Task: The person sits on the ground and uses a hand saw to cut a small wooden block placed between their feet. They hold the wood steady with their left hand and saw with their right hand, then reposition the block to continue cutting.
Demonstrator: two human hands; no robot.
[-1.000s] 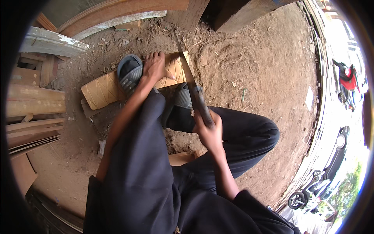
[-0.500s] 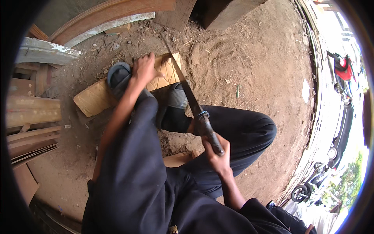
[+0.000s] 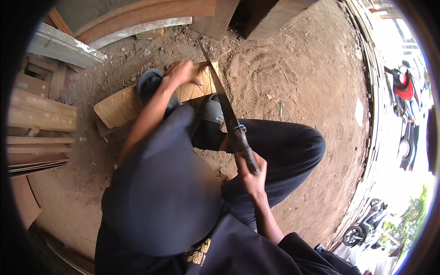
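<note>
- a long pale wooden block (image 3: 120, 108), scored with crossing lines, is lying slantwise on the dirt side of the person's feet, its right end sitting farther off than its left.
- the left hand (image 3: 184, 73) is resting on the block, right of its middle; it is spreading partly open, pressing from above, its thumb pointing toward the block's right end.
- the right hand (image 3: 253, 170) is sitting on the person's side of the block, its fingers closing firmly round the handle of a handsaw (image 3: 223, 96).
- the handsaw is crossing the block near its right end, its tip pointing out past the far edge; whether the teeth are biting into the wood, i cannot tell.
- one sandalled foot (image 3: 151, 85) is standing on the block, just left of the left hand; the other (image 3: 211, 110) is resting beside the block's near edge.
- stacked boards (image 3: 41, 114) are lying left of the block, and a thick beam (image 3: 270, 18) is lying beyond its right end.
</note>
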